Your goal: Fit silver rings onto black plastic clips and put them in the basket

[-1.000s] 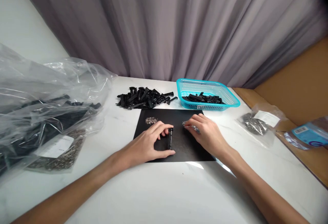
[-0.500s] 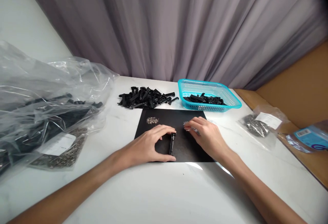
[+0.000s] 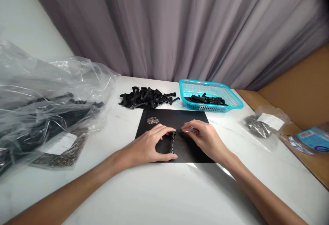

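A slim black plastic part (image 3: 172,143) stands lengthwise on the black mat (image 3: 190,151). My left hand (image 3: 153,144) grips it by its two ends, thumb at the near end and fingers at the far end. To the right, my right hand (image 3: 202,131) has its fingertips pinched together over a small pile of silvery metal pieces (image 3: 191,129). Whatever is in that pinch is too small to name. A second pile of small metal pieces (image 3: 153,120), more golden in tone, lies on the mat's far left.
Behind the mat are a heap of black plastic parts (image 3: 147,98) and a turquoise basket (image 3: 239,105) with more black parts. Large clear bags (image 3: 84,70) crowd the left. At right lie a labelled bag of metal pieces (image 3: 259,127) and a blue-labelled packet (image 3: 312,139).
My right hand has shifted slightly left, nearer the black part, and its fingertips have lifted off the silvery pile a little. My left hand keeps its grip on the black part.
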`<state>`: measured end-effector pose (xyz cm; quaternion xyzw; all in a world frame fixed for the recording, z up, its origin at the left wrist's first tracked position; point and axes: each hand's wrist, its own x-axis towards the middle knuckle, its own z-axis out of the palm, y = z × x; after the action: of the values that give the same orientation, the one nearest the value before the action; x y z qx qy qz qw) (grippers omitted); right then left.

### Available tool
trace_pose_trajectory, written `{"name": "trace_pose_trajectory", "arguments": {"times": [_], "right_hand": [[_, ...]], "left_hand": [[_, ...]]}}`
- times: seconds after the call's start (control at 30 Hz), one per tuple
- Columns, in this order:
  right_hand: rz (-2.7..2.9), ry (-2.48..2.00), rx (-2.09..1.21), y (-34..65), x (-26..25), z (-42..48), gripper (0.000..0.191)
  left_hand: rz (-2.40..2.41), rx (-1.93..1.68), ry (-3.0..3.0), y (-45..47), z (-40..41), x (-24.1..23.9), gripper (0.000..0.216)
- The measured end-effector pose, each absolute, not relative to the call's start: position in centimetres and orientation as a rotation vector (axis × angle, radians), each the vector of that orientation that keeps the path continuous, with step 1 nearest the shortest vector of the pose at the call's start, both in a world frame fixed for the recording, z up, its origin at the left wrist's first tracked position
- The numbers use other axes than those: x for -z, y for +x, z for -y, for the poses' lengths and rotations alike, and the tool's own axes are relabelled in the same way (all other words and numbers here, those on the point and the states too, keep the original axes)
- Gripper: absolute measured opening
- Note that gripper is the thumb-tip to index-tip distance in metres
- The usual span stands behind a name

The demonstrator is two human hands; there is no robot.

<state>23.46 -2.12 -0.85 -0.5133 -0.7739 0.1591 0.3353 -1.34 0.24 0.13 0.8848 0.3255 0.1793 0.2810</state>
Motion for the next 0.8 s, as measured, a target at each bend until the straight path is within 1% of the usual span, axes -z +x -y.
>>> {"name": "trace_pose_trajectory", "arguments": {"times": [0.1,0.23,0.43,0.63,0.8], "right_hand": [[1.893,-1.277,-0.513,22.7,1.0,2.4,0.012],[1.746,-1.237,-0.518,21.6,1.5,2.8,0.012],[1.75,-1.238,-0.586,20.6,1.6,3.0,0.012],[1.66,-1.229,-0.661,20.1,1.7,2.9,0.016],[1.637,-1.227,-0.69,19.9,1.9,3.0,0.014]], "left_hand": [[-0.855,-0.499,2.355,-1.3,-0.3,-0.1,0.067],[-0.871,-0.503,2.346,-1.1,-0.3,0.0,0.065],[-0.917,-0.545,2.34,-1.0,-0.4,0.4,0.067],[-0.912,-0.618,2.305,-1.2,-0.6,1.1,0.067],[-0.943,-0.596,2.225,-1.0,-0.6,0.9,0.068]]}}
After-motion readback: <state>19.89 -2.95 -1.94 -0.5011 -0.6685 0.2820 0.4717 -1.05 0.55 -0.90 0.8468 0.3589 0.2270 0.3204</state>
